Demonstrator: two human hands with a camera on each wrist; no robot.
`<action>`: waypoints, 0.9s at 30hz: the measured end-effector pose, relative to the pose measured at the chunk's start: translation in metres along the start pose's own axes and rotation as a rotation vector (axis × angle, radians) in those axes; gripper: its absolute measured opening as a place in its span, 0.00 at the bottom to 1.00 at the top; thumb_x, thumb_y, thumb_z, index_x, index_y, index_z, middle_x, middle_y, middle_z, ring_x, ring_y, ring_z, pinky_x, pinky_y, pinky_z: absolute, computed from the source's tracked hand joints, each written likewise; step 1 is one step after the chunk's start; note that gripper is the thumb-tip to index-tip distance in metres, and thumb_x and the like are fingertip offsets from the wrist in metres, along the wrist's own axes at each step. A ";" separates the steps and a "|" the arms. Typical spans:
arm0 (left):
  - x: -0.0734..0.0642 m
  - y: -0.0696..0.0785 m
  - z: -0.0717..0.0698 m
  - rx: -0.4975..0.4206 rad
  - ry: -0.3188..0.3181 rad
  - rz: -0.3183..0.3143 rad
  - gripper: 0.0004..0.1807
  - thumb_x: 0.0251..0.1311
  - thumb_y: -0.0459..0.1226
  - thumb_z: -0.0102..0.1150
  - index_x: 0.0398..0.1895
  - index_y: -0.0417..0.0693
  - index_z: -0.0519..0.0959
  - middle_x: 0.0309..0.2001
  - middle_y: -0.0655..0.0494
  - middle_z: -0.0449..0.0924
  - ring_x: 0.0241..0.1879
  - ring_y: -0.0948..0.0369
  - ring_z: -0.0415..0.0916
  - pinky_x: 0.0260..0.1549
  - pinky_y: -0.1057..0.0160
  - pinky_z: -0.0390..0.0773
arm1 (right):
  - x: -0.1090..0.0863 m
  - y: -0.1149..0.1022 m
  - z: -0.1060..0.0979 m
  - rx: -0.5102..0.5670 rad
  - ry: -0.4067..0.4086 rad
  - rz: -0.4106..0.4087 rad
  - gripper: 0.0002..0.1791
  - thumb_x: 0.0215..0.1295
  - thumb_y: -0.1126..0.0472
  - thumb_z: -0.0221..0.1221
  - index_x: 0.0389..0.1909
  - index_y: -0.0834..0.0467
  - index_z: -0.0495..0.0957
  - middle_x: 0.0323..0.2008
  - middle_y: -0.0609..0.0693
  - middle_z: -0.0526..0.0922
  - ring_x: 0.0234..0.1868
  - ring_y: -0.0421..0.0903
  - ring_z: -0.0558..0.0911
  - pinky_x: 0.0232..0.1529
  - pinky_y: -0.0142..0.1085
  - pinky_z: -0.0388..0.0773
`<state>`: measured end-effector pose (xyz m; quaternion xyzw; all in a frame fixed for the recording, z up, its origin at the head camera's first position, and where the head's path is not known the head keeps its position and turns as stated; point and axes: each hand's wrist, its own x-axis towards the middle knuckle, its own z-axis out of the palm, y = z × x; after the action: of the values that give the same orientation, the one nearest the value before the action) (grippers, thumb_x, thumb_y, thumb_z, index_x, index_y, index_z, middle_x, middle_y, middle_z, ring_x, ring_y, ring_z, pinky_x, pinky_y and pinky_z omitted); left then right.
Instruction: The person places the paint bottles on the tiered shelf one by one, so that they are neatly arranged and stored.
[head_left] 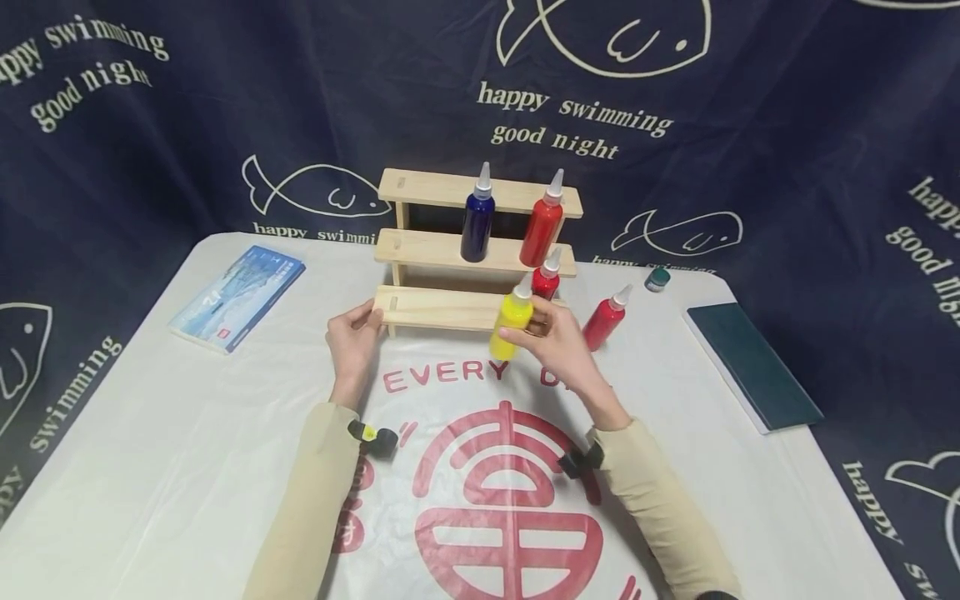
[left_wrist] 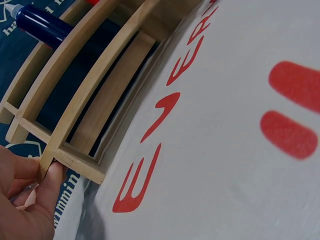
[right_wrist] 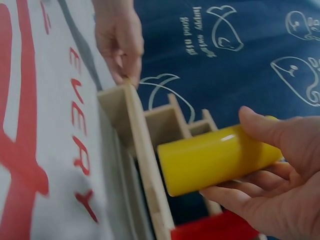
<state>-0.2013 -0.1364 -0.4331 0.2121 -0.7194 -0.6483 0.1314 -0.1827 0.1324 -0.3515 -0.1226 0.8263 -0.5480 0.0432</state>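
Observation:
A yellow squeeze bottle (head_left: 512, 321) with a clear pointed nozzle is gripped in my right hand (head_left: 558, 337), at the front of the three-tier wooden rack (head_left: 442, 310). In the right wrist view the bottle (right_wrist: 215, 157) lies between thumb and fingers, its base toward the rack. My left hand (head_left: 352, 342) pinches the left end of the lowest shelf between thumb and fingers (left_wrist: 47, 192). A dark blue bottle (head_left: 477, 225) and a red bottle (head_left: 542, 232) stand on the middle shelf. Behind the yellow one, a second red bottle (head_left: 547, 280) is partly hidden.
Right of my right hand, another red bottle (head_left: 604, 318) stands on the white-covered table (head_left: 150, 433). A small dark green jar (head_left: 657, 279) and a dark green book (head_left: 753, 362) lie farther right. On the left lies a blue-and-white book (head_left: 238, 297). A patterned dark blue cloth (head_left: 337, 92) hangs behind.

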 end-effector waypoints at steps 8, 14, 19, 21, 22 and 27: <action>0.000 -0.001 -0.001 0.007 -0.002 -0.003 0.17 0.65 0.33 0.57 0.56 0.38 0.79 0.54 0.39 0.80 0.51 0.51 0.82 0.42 0.72 0.85 | 0.023 0.003 0.034 0.068 0.096 -0.010 0.24 0.61 0.66 0.65 0.58 0.65 0.73 0.53 0.61 0.80 0.56 0.56 0.80 0.63 0.44 0.78; -0.001 0.000 -0.001 -0.007 0.006 0.008 0.17 0.64 0.32 0.58 0.55 0.37 0.79 0.53 0.38 0.80 0.49 0.51 0.83 0.42 0.71 0.85 | 0.036 0.003 0.045 0.071 0.149 0.011 0.25 0.64 0.66 0.63 0.61 0.65 0.69 0.56 0.61 0.77 0.62 0.57 0.75 0.68 0.46 0.72; -0.002 -0.001 0.000 -0.014 -0.003 0.004 0.17 0.64 0.32 0.57 0.56 0.37 0.79 0.54 0.38 0.80 0.50 0.51 0.82 0.41 0.73 0.85 | 0.043 0.004 0.048 0.060 0.166 0.031 0.25 0.65 0.67 0.61 0.62 0.66 0.67 0.59 0.61 0.76 0.65 0.56 0.72 0.70 0.46 0.69; -0.003 0.000 0.000 -0.014 -0.009 0.006 0.17 0.65 0.32 0.57 0.56 0.36 0.78 0.54 0.37 0.80 0.50 0.50 0.82 0.40 0.74 0.84 | 0.045 0.004 0.049 0.057 0.167 0.038 0.26 0.66 0.67 0.61 0.63 0.65 0.67 0.61 0.61 0.75 0.67 0.56 0.71 0.70 0.46 0.69; -0.003 0.000 -0.001 -0.014 -0.009 0.008 0.17 0.65 0.32 0.57 0.56 0.36 0.78 0.54 0.37 0.80 0.50 0.50 0.82 0.40 0.74 0.84 | 0.046 0.004 0.049 0.054 0.167 0.043 0.27 0.66 0.67 0.61 0.64 0.65 0.66 0.61 0.61 0.74 0.67 0.56 0.71 0.70 0.46 0.68; -0.003 0.001 -0.002 -0.020 -0.006 0.011 0.17 0.65 0.32 0.57 0.56 0.36 0.78 0.54 0.37 0.80 0.50 0.50 0.82 0.41 0.72 0.85 | 0.050 0.002 0.050 0.034 0.161 0.057 0.28 0.66 0.65 0.61 0.65 0.64 0.65 0.62 0.61 0.74 0.67 0.55 0.71 0.70 0.45 0.69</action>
<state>-0.1984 -0.1365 -0.4314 0.2049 -0.7145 -0.6552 0.1348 -0.2212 0.0759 -0.3703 -0.0539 0.8209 -0.5685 -0.0058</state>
